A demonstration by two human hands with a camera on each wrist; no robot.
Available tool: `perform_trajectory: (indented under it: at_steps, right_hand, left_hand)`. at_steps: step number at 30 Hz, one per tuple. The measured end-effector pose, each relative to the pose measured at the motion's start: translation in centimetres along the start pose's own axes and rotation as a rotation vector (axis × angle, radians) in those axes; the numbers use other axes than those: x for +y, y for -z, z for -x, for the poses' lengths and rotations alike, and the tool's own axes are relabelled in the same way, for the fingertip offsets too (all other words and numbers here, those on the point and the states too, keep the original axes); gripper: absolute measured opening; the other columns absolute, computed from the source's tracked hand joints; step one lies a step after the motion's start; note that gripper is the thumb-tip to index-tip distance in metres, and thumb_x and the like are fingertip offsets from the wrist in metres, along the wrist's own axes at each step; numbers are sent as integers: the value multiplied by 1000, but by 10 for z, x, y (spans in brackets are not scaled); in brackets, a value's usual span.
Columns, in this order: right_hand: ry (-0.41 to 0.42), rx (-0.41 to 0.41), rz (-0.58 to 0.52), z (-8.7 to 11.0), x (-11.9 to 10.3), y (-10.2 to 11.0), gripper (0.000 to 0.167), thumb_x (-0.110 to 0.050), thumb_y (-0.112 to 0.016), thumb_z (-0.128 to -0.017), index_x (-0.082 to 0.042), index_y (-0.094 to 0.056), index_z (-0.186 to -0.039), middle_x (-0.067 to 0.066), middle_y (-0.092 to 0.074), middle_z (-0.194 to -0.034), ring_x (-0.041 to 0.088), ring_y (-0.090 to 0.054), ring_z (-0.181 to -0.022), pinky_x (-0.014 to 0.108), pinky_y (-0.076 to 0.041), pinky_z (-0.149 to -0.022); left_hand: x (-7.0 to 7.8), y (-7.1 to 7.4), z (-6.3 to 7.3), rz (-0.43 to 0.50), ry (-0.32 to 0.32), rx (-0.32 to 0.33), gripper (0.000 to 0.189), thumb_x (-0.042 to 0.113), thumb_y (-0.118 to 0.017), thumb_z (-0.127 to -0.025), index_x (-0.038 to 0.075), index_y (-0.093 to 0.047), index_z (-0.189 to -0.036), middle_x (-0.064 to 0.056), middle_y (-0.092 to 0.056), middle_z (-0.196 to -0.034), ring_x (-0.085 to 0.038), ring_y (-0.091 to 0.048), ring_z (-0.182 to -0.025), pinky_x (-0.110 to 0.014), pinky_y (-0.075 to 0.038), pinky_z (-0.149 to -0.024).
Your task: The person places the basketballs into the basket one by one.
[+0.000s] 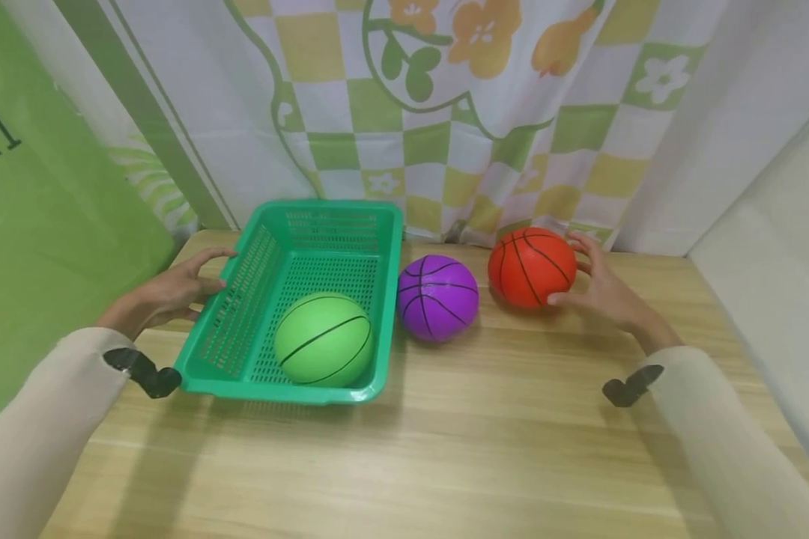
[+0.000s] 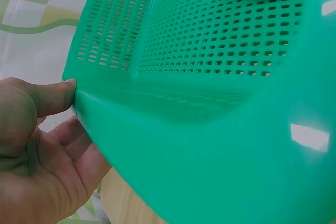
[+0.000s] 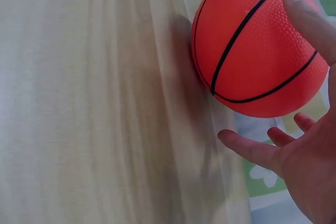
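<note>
A green plastic basket (image 1: 391, 247) with slotted sides stands on the table, a light green ball (image 1: 323, 340) lying inside at its near right corner. My left hand (image 1: 171, 290) holds the basket's left rim, thumb tip at the edge and the other fingers reaching beneath the lip in the left wrist view. Just right of the basket sits a purple ball (image 1: 438, 298). Beyond it is a red ball (image 1: 532, 267) with black lines. Spread around the red ball's right side is my right hand (image 1: 605, 292); its thumb overlaps the ball in the right wrist view, while the lower finger stands apart.
The wooden table (image 1: 485, 442) runs back to a checked, flower-patterned curtain (image 1: 431, 150). A pale wall (image 1: 775, 195) bounds the right side, and a green cloth (image 1: 54, 224) hangs at the left.
</note>
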State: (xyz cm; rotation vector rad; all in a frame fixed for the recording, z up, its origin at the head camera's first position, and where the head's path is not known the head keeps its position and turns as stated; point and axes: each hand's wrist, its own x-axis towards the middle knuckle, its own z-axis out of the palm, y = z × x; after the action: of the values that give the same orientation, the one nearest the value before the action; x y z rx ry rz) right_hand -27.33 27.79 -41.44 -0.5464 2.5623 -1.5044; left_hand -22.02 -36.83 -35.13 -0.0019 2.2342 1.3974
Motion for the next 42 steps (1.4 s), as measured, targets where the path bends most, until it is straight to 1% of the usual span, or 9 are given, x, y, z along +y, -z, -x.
perform_trajectory:
  at_steps: [4, 9, 11, 15, 23, 29, 37, 39, 42]
  right_hand:
    - [-11, 1, 10, -8, -4, -1, 115, -6, -83, -79, -25, -5, -161, 18, -10, -162, 48, -23, -142, 75, -21, -106]
    - [-7, 13, 39, -20, -6, -8, 118, -9, -85, -78, -33, -6, -162, 15, -14, -162, 44, -28, -139, 69, -30, -105]
    - [9, 22, 49, -25, -6, -11, 116, -9, -86, -77, -32, -10, -162, 13, -17, -162, 44, -30, -137, 68, -34, -104]
    - [41, 30, 69, -29, -8, -12, 110, -8, -87, -75, -26, -20, -160, 13, -16, -162, 45, -32, -136, 68, -36, -101]
    - [74, 61, 120, -33, -10, -17, 104, -12, -90, -73, -21, -30, -157, 13, -19, -162, 44, -33, -137, 69, -37, -100]
    - [88, 83, 165, -30, -8, -18, 104, -15, -92, -71, -21, -32, -156, 14, -23, -160, 45, -37, -133, 70, -40, -96]
    - [6, 67, 157, -23, -9, -11, 107, -15, -90, -75, -22, -24, -159, 22, -25, -155, 47, -39, -129, 69, -42, -96]
    - [15, 69, 161, -22, -9, -10, 108, -14, -90, -74, -23, -25, -160, 21, -25, -156, 46, -39, -130, 69, -41, -96]
    - [44, 76, 167, -20, -12, -9, 107, -15, -90, -74, -27, -26, -159, 17, -25, -157, 44, -39, -130, 69, -41, -97]
  left_hand:
    - [3, 0, -1, -2, -2, 11, 63, 7, -37, -108, 19, -4, -160, -36, -44, -137, -38, -60, -113, -54, -54, -88]
    - [4, 0, 0, 2, 4, 2, 64, 7, -37, -108, 19, -2, -161, -34, -48, -135, -35, -62, -110, -54, -53, -88]
    - [4, 0, 0, 10, 8, -2, 64, 7, -37, -108, 19, -2, -161, -36, -44, -137, -35, -61, -111, -53, -53, -89]
    - [4, -1, -1, 24, 4, 5, 64, 7, -37, -108, 20, -3, -161, -38, -40, -140, -35, -61, -110, -53, -54, -87]
    - [1, 0, -2, 27, 1, 18, 66, 5, -38, -108, 20, -2, -161, -35, -50, -131, -34, -65, -104, -54, -55, -85]
    - [0, 0, -3, 24, 0, 21, 66, 5, -37, -108, 20, -2, -161, -37, -46, -135, -35, -64, -106, -54, -55, -86]
    - [0, 0, 0, 14, 2, 5, 65, 6, -37, -108, 20, -2, -161, -39, -39, -141, -37, -59, -114, -54, -53, -90]
    - [1, 0, 0, 17, 1, 5, 65, 6, -37, -108, 20, -2, -161, -40, -39, -141, -37, -59, -114, -54, -53, -90]
    - [0, 0, 0, 10, 3, 4, 65, 7, -38, -108, 21, -2, -161, -41, -34, -145, -44, -53, -121, -55, -51, -92]
